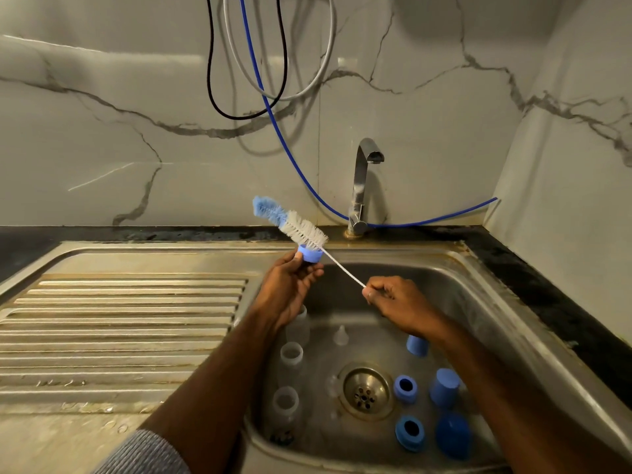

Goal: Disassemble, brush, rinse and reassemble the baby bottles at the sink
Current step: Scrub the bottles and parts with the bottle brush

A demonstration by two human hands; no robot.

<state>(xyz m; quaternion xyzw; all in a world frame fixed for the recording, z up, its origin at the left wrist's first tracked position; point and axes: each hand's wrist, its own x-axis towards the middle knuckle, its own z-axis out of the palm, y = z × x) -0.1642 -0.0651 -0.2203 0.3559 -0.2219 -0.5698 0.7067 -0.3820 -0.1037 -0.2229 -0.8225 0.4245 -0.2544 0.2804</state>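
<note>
Left hand (290, 289) pinches blue collar ring (310, 253) by rim; light, rigid, likely wet-slick. Right hand (393, 299) grips bottle brush (301, 227) wire handle, bristles at ring's 11 o'clock; wire likely flexes.

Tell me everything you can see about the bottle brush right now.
The bottle brush has a thin white twisted-looking wire handle, white bristles along its middle and a fluffy blue tip. It slants up to the left above the sink's back rim, pushed right through a blue screw ring, with the bristles past it. The left hand grips the ring; the right hand pinches the handle's end.
</note>
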